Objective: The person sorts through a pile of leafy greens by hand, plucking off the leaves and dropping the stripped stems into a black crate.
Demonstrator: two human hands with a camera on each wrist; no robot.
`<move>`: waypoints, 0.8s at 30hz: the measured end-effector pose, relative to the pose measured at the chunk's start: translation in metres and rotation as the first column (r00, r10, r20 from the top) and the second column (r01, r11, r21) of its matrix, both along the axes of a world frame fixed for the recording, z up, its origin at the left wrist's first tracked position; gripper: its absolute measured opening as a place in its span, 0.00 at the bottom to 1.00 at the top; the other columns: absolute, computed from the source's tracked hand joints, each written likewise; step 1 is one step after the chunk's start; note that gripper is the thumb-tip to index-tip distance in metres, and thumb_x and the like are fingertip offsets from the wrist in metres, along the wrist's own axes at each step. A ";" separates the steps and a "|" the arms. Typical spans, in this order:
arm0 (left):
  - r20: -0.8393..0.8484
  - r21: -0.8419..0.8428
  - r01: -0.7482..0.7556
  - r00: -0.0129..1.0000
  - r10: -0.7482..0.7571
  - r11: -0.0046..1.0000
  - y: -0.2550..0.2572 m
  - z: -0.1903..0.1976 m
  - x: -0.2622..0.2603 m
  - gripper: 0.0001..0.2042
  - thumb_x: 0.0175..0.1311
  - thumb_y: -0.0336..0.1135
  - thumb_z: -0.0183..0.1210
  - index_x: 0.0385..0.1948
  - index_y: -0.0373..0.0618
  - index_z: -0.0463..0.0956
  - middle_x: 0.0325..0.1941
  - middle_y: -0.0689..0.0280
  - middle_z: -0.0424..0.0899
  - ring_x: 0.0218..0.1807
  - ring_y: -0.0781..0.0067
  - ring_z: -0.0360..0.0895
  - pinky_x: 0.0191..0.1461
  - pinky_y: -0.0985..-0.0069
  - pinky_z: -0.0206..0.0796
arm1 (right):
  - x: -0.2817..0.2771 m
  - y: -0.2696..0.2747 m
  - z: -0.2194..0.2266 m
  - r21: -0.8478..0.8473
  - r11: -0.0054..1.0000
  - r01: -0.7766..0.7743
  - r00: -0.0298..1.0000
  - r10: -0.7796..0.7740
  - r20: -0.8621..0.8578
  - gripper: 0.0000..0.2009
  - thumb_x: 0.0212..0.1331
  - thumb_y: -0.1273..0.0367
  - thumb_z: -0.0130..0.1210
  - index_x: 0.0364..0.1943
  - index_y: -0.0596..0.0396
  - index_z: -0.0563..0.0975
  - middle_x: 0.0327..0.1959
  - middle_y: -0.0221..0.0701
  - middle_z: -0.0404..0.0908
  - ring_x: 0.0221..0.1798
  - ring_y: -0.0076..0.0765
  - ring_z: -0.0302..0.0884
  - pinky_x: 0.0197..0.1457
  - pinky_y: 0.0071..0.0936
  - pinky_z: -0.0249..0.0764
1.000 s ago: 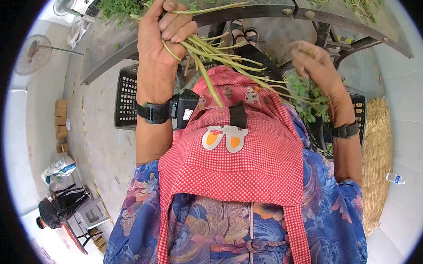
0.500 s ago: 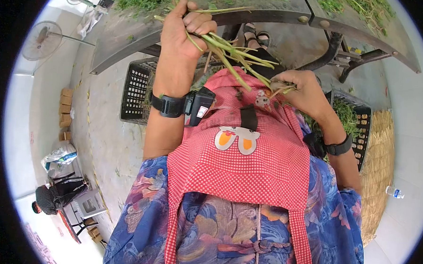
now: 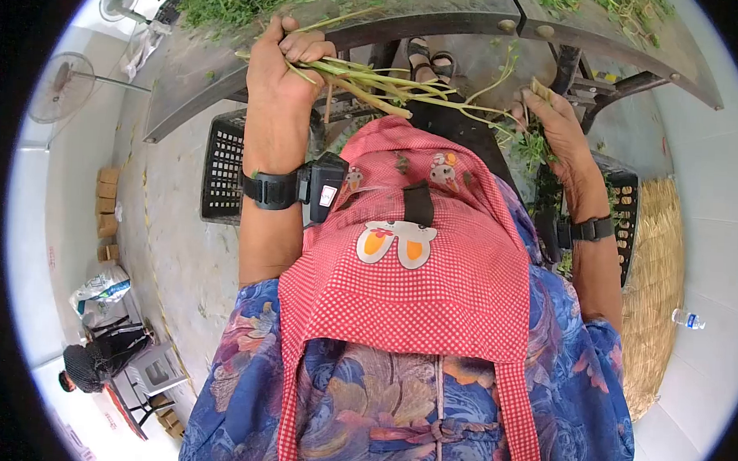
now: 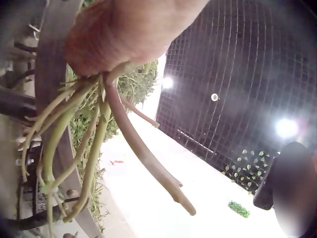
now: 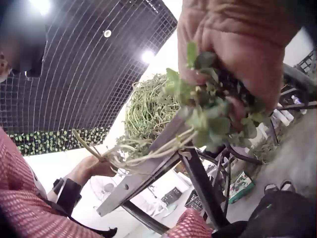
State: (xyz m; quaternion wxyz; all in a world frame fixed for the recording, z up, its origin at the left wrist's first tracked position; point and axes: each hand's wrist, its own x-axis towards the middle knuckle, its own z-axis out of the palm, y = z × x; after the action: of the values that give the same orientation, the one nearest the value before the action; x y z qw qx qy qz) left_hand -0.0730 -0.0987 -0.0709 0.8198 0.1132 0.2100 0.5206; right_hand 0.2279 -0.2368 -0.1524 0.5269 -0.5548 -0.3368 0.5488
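Observation:
In the head view my left hand [image 3: 281, 74] grips a bundle of green plant stems [image 3: 375, 87] near the table's front edge. Their bare, thick ends fan out below that fist in the left wrist view, one browner stem [image 4: 143, 151] longer than the others. My right hand [image 3: 564, 132], to the right of the bundle, holds a leafy sprig [image 3: 531, 147] with its fingers curled. Thin stems run from this sprig toward the bundle. Small rounded leaves [image 5: 213, 124] hang out of the right palm in the right wrist view; the fingertips are partly hidden there.
A heap of greens [image 3: 239, 2] lies on the dark table [image 3: 444, 24], with more greens [image 3: 634, 15] at its right. Black crates [image 3: 223, 171] stand low on either side. A straw mat [image 3: 656, 301] and a water bottle [image 3: 688, 319] are at the right.
My right hand came in to the ends of the stems, then drew away to the right with the leafy sprig. My left hand keeps its grip on the bundle.

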 end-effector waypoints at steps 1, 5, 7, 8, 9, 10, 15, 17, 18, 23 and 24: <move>0.006 -0.011 0.006 1.000 -0.006 1.000 0.000 -0.001 0.001 0.16 0.69 0.44 0.40 0.24 0.45 0.64 0.11 0.76 0.52 0.13 0.82 0.49 0.18 0.81 0.48 | 0.002 0.001 0.001 0.073 0.987 -0.143 0.981 0.131 0.144 0.14 0.58 0.62 0.53 0.40 0.59 0.74 0.31 0.26 0.77 0.31 0.18 0.70 0.37 0.16 0.66; 0.013 0.007 0.064 0.998 -0.064 0.998 0.001 0.002 0.002 0.16 0.69 0.44 0.40 0.23 0.45 0.64 0.10 0.76 0.52 0.12 0.82 0.48 0.17 0.81 0.48 | -0.012 0.000 -0.003 0.212 0.959 -0.189 0.895 0.079 0.439 0.13 0.54 0.68 0.57 0.42 0.59 0.76 0.33 0.22 0.76 0.37 0.15 0.69 0.43 0.17 0.66; 0.055 0.028 0.090 0.994 -0.092 0.996 0.002 0.003 0.001 0.16 0.69 0.43 0.41 0.23 0.45 0.64 0.10 0.76 0.52 0.12 0.83 0.48 0.17 0.81 0.48 | -0.015 -0.004 -0.001 0.208 0.965 -0.160 0.891 0.051 0.452 0.14 0.52 0.70 0.59 0.43 0.59 0.76 0.35 0.24 0.77 0.38 0.16 0.68 0.43 0.18 0.67; 0.054 0.027 0.088 0.995 -0.090 0.996 0.001 0.003 0.001 0.16 0.69 0.43 0.41 0.23 0.45 0.64 0.10 0.76 0.52 0.12 0.83 0.48 0.17 0.81 0.48 | -0.019 -0.006 0.000 0.234 0.958 -0.168 0.856 0.025 0.516 0.16 0.50 0.69 0.59 0.44 0.57 0.76 0.35 0.26 0.78 0.38 0.19 0.71 0.43 0.19 0.68; 0.035 0.035 0.085 0.996 -0.086 0.996 0.001 0.003 0.001 0.16 0.69 0.44 0.41 0.22 0.45 0.64 0.10 0.77 0.52 0.12 0.83 0.48 0.16 0.81 0.48 | -0.023 -0.007 0.002 0.260 0.950 -0.176 0.817 -0.007 0.577 0.17 0.48 0.69 0.60 0.45 0.55 0.76 0.35 0.28 0.80 0.37 0.21 0.74 0.42 0.20 0.70; 0.017 0.042 0.083 0.996 -0.084 0.996 0.001 0.003 0.001 0.16 0.68 0.44 0.41 0.22 0.45 0.64 0.10 0.77 0.52 0.12 0.83 0.49 0.16 0.81 0.48 | -0.030 -0.011 0.006 0.260 0.950 -0.172 0.818 -0.009 0.575 0.17 0.48 0.69 0.60 0.45 0.55 0.76 0.35 0.28 0.80 0.37 0.21 0.74 0.42 0.20 0.70; 0.054 0.051 0.108 0.992 -0.111 0.993 -0.001 0.007 0.001 0.16 0.68 0.44 0.41 0.21 0.45 0.64 0.10 0.77 0.52 0.12 0.83 0.49 0.17 0.82 0.48 | -0.038 -0.010 -0.002 0.141 0.906 -0.399 0.434 0.051 0.899 0.16 0.41 0.64 0.63 0.38 0.53 0.77 0.36 0.38 0.78 0.39 0.46 0.76 0.41 0.30 0.72; 0.045 0.055 0.089 0.995 -0.092 0.994 -0.001 0.009 -0.002 0.16 0.68 0.44 0.41 0.21 0.45 0.64 0.10 0.77 0.52 0.12 0.83 0.49 0.16 0.82 0.48 | -0.033 -0.009 -0.004 0.114 0.896 -0.428 0.434 0.093 0.896 0.14 0.42 0.64 0.62 0.34 0.54 0.77 0.33 0.38 0.77 0.37 0.48 0.75 0.39 0.31 0.71; 0.049 0.053 0.081 0.995 -0.084 0.995 0.000 0.009 -0.005 0.16 0.68 0.44 0.41 0.21 0.45 0.64 0.10 0.77 0.52 0.12 0.82 0.49 0.16 0.82 0.48 | -0.031 -0.010 -0.006 0.086 0.889 -0.449 0.435 0.133 0.891 0.12 0.43 0.65 0.61 0.30 0.56 0.77 0.31 0.38 0.76 0.35 0.50 0.74 0.37 0.32 0.70; -0.020 0.093 -0.013 1.000 0.015 0.996 0.001 0.011 -0.006 0.16 0.68 0.44 0.42 0.21 0.46 0.64 0.10 0.76 0.52 0.12 0.82 0.49 0.16 0.81 0.47 | -0.021 -0.014 -0.010 0.209 0.822 -0.530 0.645 0.231 0.728 0.09 0.50 0.66 0.58 0.26 0.59 0.76 0.21 0.33 0.72 0.26 0.39 0.70 0.33 0.29 0.67; 0.005 0.095 0.002 1.000 -0.002 0.995 0.000 0.012 -0.005 0.16 0.68 0.45 0.42 0.21 0.46 0.64 0.10 0.76 0.52 0.12 0.82 0.49 0.16 0.81 0.47 | -0.022 -0.018 -0.009 0.206 0.847 -0.490 0.773 0.314 0.551 0.09 0.53 0.66 0.57 0.28 0.60 0.76 0.19 0.29 0.70 0.24 0.34 0.67 0.32 0.28 0.66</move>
State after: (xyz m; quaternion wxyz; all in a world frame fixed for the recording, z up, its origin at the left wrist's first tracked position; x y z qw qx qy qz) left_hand -0.0785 -0.0991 -0.0589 0.8146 0.1511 0.1826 0.5294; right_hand 0.2058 -0.2546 -0.1615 0.3772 -0.4913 -0.6620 0.4221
